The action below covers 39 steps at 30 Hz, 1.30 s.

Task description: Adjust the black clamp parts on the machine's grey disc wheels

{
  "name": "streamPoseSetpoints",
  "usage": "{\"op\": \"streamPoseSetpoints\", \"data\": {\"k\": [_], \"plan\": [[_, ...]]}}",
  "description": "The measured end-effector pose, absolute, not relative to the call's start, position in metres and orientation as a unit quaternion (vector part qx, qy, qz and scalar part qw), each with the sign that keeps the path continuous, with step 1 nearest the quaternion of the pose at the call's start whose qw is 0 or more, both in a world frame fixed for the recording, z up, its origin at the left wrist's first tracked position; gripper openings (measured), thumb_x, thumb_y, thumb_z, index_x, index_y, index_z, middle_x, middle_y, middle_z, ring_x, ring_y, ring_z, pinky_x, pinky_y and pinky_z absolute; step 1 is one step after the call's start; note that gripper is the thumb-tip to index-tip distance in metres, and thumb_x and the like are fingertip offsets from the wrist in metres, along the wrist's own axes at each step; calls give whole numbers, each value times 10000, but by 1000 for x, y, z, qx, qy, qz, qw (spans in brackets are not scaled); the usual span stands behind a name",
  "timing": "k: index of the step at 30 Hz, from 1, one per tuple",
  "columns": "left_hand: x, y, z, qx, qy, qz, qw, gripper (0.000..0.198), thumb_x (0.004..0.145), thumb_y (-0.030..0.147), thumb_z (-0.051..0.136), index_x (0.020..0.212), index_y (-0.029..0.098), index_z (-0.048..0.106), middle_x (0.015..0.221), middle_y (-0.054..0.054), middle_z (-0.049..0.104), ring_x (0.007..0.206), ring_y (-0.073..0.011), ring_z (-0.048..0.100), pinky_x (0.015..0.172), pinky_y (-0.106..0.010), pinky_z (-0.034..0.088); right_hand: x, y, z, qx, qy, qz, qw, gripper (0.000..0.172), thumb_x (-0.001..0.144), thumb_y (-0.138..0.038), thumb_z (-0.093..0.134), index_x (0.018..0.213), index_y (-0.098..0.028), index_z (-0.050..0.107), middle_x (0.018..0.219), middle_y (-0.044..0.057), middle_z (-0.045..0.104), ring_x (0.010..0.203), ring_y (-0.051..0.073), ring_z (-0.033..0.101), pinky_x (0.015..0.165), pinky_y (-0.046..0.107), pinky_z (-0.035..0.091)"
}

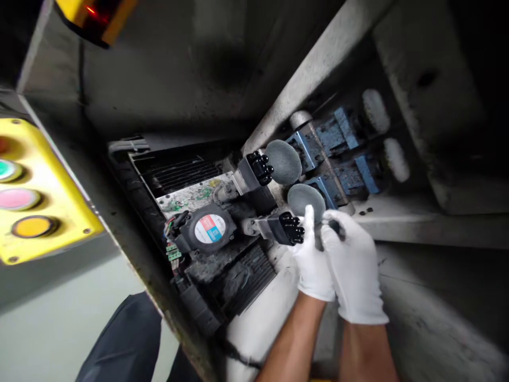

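Note:
Both my hands wear white gloves and work close together at the lower of two round grey discs. My left hand (314, 268) has one finger stretched up over the near edge of the lower disc (304, 199); its other fingers are partly hidden behind a black multi-tipped head (290, 229). Beside it, my right hand (353, 265) is closed, with fingers and thumb curled together around a small dark spot that I cannot make out. The upper grey disc (283, 162) sits next to a second black-tipped head (260, 168), away from my hands.
A black motor (207, 231) with a round label and loose wiring lies left of the heads. Blue metal brackets (338, 135) stand behind the discs. A yellow button panel (43, 191) is on the left. A yellow device (97, 18) with a red light hangs above.

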<state>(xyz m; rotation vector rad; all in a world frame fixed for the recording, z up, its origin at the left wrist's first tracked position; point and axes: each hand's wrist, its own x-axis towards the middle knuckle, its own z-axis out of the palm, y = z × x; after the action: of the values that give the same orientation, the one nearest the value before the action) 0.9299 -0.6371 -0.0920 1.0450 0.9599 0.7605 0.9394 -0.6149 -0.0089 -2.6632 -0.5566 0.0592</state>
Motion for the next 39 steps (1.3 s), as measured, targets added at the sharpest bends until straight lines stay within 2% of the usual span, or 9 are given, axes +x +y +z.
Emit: {"op": "streamPoseSetpoints", "data": {"k": [6, 10, 17, 21, 25, 28, 30, 33, 39], "plan": [[941, -628, -104, 506, 425, 442, 607, 466, 883, 323, 616, 1335, 218, 574, 1260, -121, 644, 1163, -290, 614, 1057, -454, 460, 957, -608, 7, -952, -274, 74, 114, 395, 781, -72, 465, 1087, -102, 712, 1115, 138, 725, 1070, 281, 656, 1008, 411, 477], [953, -628, -114, 506, 435, 500, 552, 382, 893, 315, 594, 1240, 157, 618, 1170, -167, 668, 1098, -294, 648, 986, -452, 513, 974, -604, 16, -939, -309, 132, 73, 327, 773, -80, 492, 989, -140, 730, 1056, 120, 742, 1022, 269, 675, 978, 396, 494], [958, -628, -108, 510, 458, 546, 480, 335, 923, 155, 490, 1230, 155, 626, 1114, -166, 709, 1066, -251, 688, 920, -386, 577, 989, -605, 26, -906, -354, 213, 87, 349, 741, -142, 524, 1018, -126, 735, 1071, 111, 753, 1013, 256, 687, 976, 400, 503], [962, -628, -106, 509, 469, 555, 461, 331, 903, 138, 500, 1206, 149, 633, 1074, -176, 721, 1046, -280, 696, 906, -429, 590, 987, -601, 32, -899, -352, 235, 115, 308, 736, -231, 568, 977, -147, 740, 1013, 91, 762, 972, 272, 690, 944, 426, 518], [968, -627, -107, 502, 475, 563, 453, 266, 911, 145, 491, 1136, 125, 630, 1043, -189, 719, 1010, -298, 706, 871, -456, 606, 985, -597, 33, -883, -297, 296, 210, 221, 687, -262, 642, 869, -184, 741, 877, 56, 762, 846, 262, 691, 820, 407, 560], [968, -625, -105, 500, 475, 552, 469, 211, 922, 196, 485, 1055, 135, 637, 1023, -187, 717, 995, -308, 706, 870, -480, 601, 984, -597, 31, -869, -248, 326, 278, 226, 691, -271, 671, 890, -185, 734, 856, 52, 754, 768, 246, 688, 723, 382, 578], [966, -623, -103, 502, 475, 539, 481, 186, 916, 232, 500, 1008, 149, 640, 1014, -184, 714, 996, -310, 701, 891, -491, 586, 985, -598, 30, -871, -240, 319, 286, 246, 690, -270, 687, 917, -185, 728, 870, 49, 752, 769, 243, 689, 716, 377, 581], [961, -622, -100, 510, 475, 524, 489, 176, 909, 227, 508, 1014, 158, 633, 1033, -178, 709, 1018, -303, 691, 907, -483, 575, 986, -598, 30, -880, -263, 305, 251, 269, 704, -279, 669, 945, -175, 729, 919, 59, 757, 853, 258, 697, 773, 389, 576], [956, -620, -97, 520, 488, 497, 494, 248, 888, 219, 525, 1119, 151, 584, 1023, -175, 698, 1018, -307, 673, 907, -486, 561, 989, -596, 27, -900, -361, 218, 112, 354, 721, -193, 576, 1019, -132, 756, 1059, 107, 756, 1006, 283, 685, 974, 459, 507]]}}
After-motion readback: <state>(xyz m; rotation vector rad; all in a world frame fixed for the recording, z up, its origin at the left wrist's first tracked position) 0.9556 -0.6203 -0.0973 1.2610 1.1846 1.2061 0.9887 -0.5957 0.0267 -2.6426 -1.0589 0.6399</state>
